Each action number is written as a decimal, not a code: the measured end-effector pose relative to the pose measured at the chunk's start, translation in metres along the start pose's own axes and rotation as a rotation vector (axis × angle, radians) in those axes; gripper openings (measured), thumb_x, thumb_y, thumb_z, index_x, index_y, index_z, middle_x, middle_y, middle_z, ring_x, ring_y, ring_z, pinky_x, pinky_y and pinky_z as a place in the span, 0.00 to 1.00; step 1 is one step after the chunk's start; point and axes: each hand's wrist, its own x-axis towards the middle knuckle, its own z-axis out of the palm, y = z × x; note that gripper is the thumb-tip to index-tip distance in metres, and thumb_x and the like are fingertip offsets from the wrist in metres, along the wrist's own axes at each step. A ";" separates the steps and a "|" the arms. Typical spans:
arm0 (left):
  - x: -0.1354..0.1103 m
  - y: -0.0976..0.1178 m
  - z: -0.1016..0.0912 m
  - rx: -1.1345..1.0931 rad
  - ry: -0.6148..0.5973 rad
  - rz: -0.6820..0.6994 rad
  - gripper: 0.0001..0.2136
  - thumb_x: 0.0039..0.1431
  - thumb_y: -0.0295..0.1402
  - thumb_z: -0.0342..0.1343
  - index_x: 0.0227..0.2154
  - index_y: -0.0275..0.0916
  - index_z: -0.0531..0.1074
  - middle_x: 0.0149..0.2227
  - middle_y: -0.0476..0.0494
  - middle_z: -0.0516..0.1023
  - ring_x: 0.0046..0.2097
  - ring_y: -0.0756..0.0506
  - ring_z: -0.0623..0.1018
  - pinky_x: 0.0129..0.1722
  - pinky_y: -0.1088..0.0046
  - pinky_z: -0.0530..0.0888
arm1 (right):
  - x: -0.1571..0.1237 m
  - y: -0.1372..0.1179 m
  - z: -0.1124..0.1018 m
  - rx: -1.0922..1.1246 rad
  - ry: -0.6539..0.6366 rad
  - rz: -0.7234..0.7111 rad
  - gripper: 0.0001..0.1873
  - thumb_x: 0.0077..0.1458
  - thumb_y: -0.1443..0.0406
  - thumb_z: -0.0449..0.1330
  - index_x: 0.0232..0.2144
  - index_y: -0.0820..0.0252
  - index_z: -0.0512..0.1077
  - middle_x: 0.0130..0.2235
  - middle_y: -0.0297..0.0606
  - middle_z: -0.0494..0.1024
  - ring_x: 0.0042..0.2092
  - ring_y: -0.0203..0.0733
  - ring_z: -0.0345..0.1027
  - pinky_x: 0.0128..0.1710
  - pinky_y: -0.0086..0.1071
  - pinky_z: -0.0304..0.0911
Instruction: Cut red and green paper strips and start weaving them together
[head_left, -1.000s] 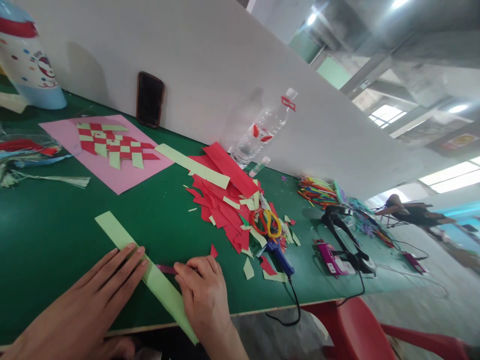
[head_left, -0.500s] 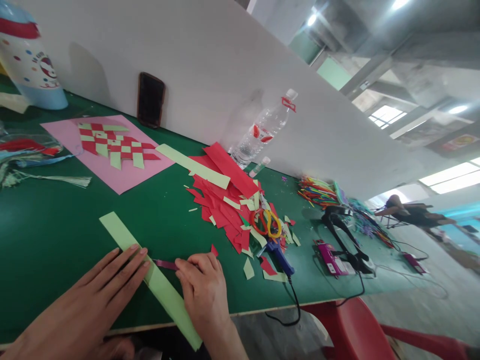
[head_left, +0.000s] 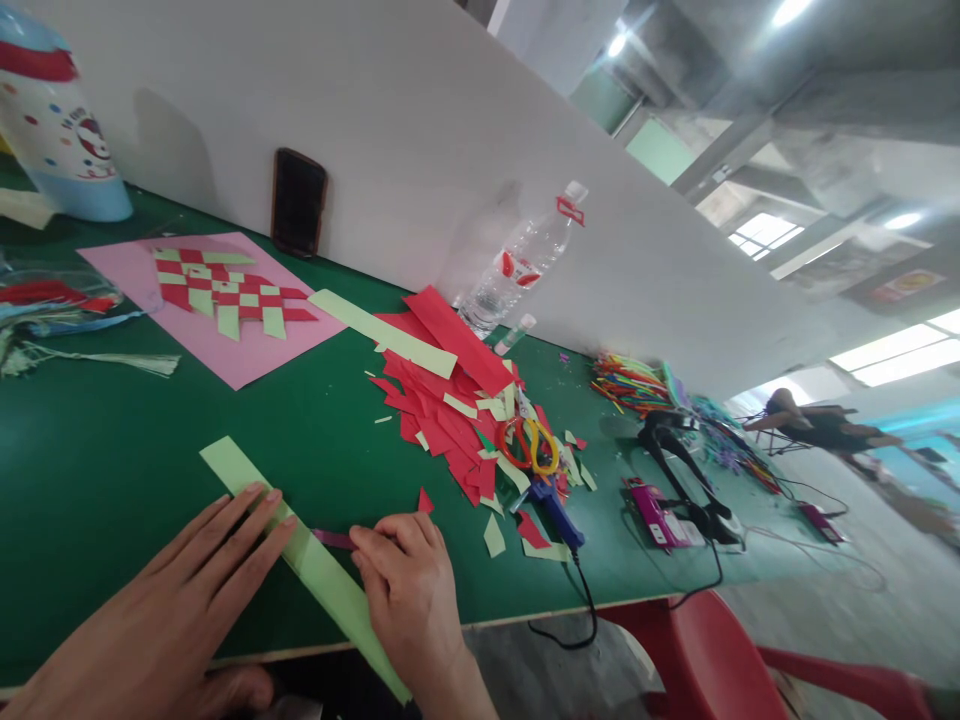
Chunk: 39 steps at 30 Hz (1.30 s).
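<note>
One pale-green strip (head_left: 322,575) is being worked, and it looks partway along: it lies in a single length, with no finished cut or fold that I can make out. Up the desk (head_left: 112,440), red and pale-green woven work (head_left: 232,290) sits assembled on a pink sheet (head_left: 247,365), so that part seems done; the strip in hand appears to be what is left, along with another pale strip (head_left: 382,330) on the red paper pile (head_left: 442,420).

The strip is long, narrow and straight-edged — flat, slanting across the near side of the desk, its lower end running past the edge beside the right hand (head_left: 416,580). The left hand (head_left: 172,600) grips nothing; its fingers lie extended over the strip. The right fingers are curled around a slim purple tool (head_left: 334,540) — its tip meets the strip's edge.
</note>
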 end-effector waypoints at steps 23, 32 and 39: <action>0.001 0.001 -0.002 0.037 0.027 0.018 0.65 0.42 0.75 0.58 0.77 0.49 0.41 0.72 0.41 0.71 0.71 0.32 0.68 0.76 0.60 0.47 | 0.009 0.001 0.006 0.043 -0.007 0.028 0.12 0.67 0.69 0.64 0.48 0.52 0.83 0.40 0.38 0.81 0.42 0.46 0.73 0.44 0.39 0.67; -0.002 -0.001 -0.001 -0.008 -0.007 -0.003 0.58 0.44 0.73 0.61 0.76 0.58 0.48 0.79 0.46 0.54 0.77 0.33 0.56 0.77 0.59 0.44 | 0.002 0.005 -0.001 0.068 -0.035 0.022 0.13 0.66 0.71 0.63 0.48 0.52 0.83 0.40 0.37 0.80 0.42 0.46 0.73 0.44 0.38 0.69; 0.001 0.000 0.000 0.019 0.021 0.003 0.64 0.43 0.73 0.60 0.77 0.50 0.42 0.73 0.36 0.67 0.75 0.32 0.60 0.76 0.58 0.46 | 0.003 0.004 0.001 0.045 -0.039 -0.001 0.11 0.67 0.69 0.64 0.48 0.52 0.83 0.40 0.38 0.80 0.42 0.46 0.73 0.42 0.38 0.69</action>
